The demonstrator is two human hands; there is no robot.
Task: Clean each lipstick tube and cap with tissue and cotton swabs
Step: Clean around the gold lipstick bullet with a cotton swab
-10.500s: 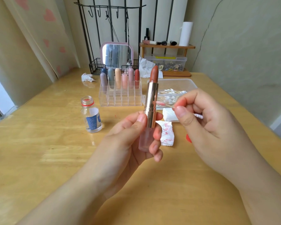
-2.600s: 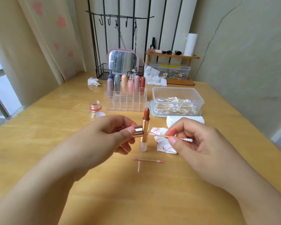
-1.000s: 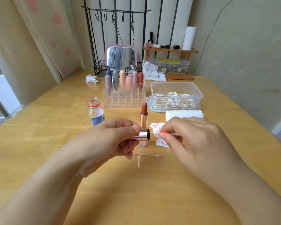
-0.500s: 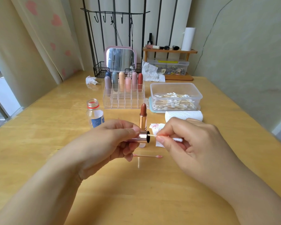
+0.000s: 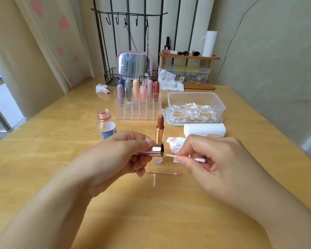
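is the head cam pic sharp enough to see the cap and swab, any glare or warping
Head view: soft daylight, apparently from the window at the left, with glare streaks on the table. The cap in the left hand and the swab in the right hand are fairly sharp. Wide-angle warping bends the edges. The shelf items are soft.

Rose-gold cap (image 5: 156, 150) sideways, mouth right; cotton swab (image 5: 185, 157) at mouth; brown lipstick tube (image 5: 159, 135) upright behind.
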